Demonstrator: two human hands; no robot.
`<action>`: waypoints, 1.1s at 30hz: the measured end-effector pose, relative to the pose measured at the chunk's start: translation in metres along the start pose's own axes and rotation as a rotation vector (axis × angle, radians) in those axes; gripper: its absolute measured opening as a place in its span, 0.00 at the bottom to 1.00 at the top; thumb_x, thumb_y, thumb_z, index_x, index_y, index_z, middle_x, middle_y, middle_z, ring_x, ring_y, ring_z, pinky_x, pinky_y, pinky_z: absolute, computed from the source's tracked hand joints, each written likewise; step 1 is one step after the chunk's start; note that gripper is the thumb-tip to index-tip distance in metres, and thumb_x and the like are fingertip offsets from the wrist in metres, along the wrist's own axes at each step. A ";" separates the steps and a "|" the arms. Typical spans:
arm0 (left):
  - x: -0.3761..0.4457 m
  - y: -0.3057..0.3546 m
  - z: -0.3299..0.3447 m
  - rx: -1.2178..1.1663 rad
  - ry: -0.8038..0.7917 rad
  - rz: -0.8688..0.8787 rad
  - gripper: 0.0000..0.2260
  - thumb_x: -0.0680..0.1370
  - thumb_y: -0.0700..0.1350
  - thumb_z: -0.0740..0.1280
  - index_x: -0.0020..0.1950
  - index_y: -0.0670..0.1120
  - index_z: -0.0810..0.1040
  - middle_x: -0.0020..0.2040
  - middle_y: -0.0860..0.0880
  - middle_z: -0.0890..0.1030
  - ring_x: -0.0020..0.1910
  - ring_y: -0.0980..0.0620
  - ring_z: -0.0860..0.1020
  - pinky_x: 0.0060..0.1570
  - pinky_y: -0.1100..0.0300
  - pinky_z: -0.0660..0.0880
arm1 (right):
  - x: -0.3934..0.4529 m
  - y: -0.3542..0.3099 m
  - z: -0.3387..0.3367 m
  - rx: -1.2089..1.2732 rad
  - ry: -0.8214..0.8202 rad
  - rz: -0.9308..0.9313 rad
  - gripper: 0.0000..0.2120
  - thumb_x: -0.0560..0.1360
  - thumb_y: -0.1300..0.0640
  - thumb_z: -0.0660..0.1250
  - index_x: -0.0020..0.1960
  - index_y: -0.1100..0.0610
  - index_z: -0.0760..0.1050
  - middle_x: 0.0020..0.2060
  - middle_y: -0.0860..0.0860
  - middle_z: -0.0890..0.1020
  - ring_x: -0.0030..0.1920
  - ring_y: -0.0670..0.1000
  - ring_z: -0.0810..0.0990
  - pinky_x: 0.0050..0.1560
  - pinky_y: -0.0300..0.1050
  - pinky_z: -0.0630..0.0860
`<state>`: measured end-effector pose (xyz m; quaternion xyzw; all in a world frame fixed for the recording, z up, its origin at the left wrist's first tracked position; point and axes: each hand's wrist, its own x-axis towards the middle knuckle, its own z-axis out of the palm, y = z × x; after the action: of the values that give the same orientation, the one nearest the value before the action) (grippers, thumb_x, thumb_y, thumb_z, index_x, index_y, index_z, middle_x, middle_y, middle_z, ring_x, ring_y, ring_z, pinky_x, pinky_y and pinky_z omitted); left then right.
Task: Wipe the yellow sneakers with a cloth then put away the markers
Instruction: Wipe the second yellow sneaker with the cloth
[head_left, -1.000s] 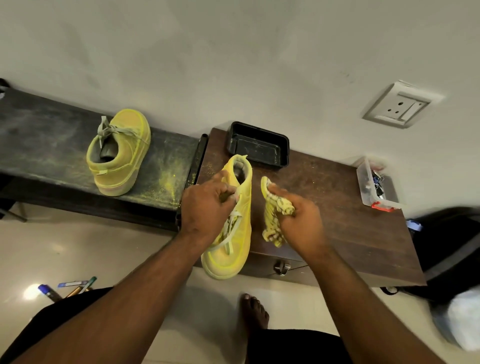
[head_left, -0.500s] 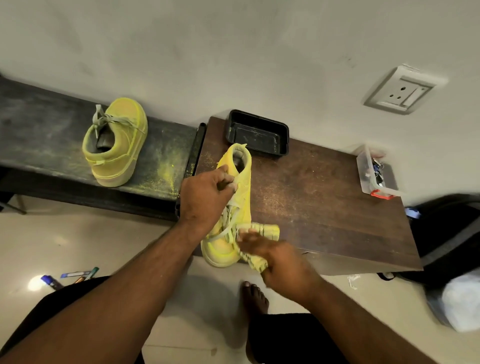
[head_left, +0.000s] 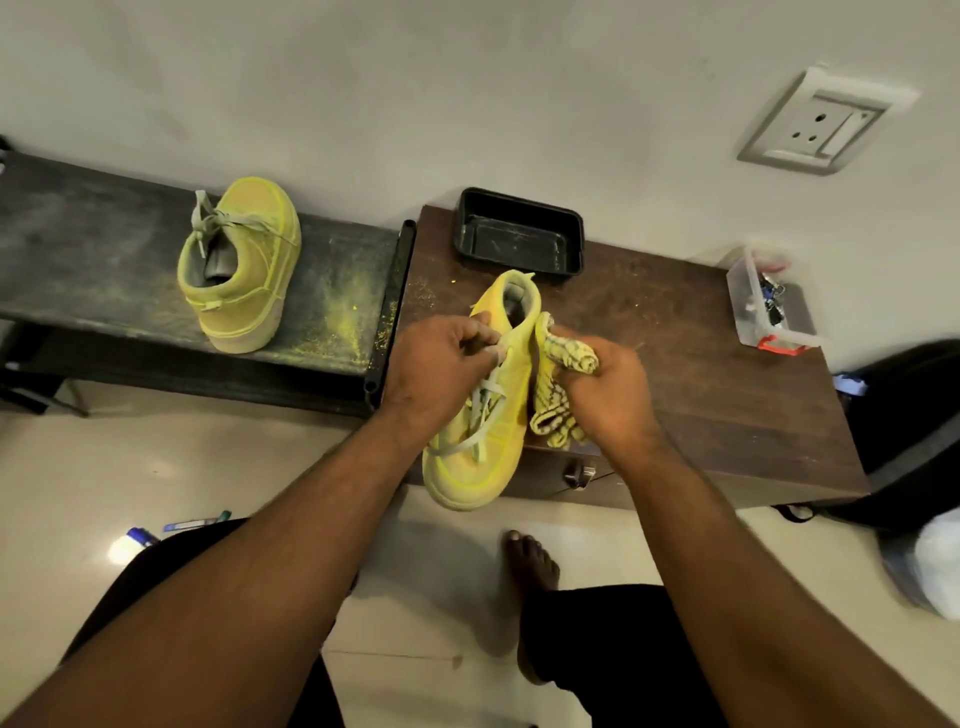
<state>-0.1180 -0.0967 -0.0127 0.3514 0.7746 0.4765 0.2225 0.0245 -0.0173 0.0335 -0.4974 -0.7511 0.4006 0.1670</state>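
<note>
Left hand (head_left: 441, 364) is pinching the collar and laces of the yellow sneaker (head_left: 485, 410), so that side of the shoe is mostly hidden. Right hand (head_left: 605, 389) is bunched around the striped cloth (head_left: 563, 358), pressed against the sneaker's other side. The toe hangs off the near edge of the brown surface (head_left: 727, 384). Just beyond the hands sits a black tray (head_left: 519, 239). Far off to the left, the second sneaker (head_left: 241, 265) is on a dusty dark surface (head_left: 78, 244). Markers (head_left: 195, 522) are on the floor behind the left forearm, partly cut off by a knee. The clear box (head_left: 763, 299) out right holds stuff too small to make out.
</note>
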 end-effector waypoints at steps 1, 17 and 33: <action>0.001 0.000 0.000 0.010 0.004 -0.001 0.09 0.70 0.47 0.75 0.49 0.51 0.85 0.53 0.56 0.83 0.48 0.66 0.79 0.50 0.62 0.78 | 0.005 -0.002 0.007 -0.036 -0.006 -0.015 0.08 0.76 0.64 0.65 0.49 0.57 0.82 0.40 0.51 0.84 0.42 0.50 0.82 0.44 0.46 0.78; 0.000 0.002 0.001 0.035 0.019 0.018 0.07 0.71 0.45 0.74 0.48 0.49 0.85 0.54 0.54 0.83 0.51 0.68 0.77 0.47 0.73 0.73 | -0.076 0.030 0.001 -0.179 -0.582 -0.301 0.24 0.70 0.70 0.69 0.60 0.50 0.79 0.61 0.42 0.78 0.64 0.36 0.72 0.66 0.34 0.68; 0.001 0.002 0.001 0.068 0.040 0.030 0.09 0.70 0.48 0.75 0.49 0.50 0.85 0.50 0.54 0.84 0.46 0.62 0.80 0.49 0.62 0.78 | -0.036 0.044 0.024 -0.276 -0.176 -0.409 0.18 0.69 0.63 0.73 0.58 0.52 0.81 0.57 0.48 0.78 0.59 0.52 0.73 0.60 0.48 0.72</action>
<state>-0.1174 -0.0945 -0.0109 0.3608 0.7892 0.4601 0.1876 0.0517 -0.0512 -0.0096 -0.3166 -0.8953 0.2938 0.1093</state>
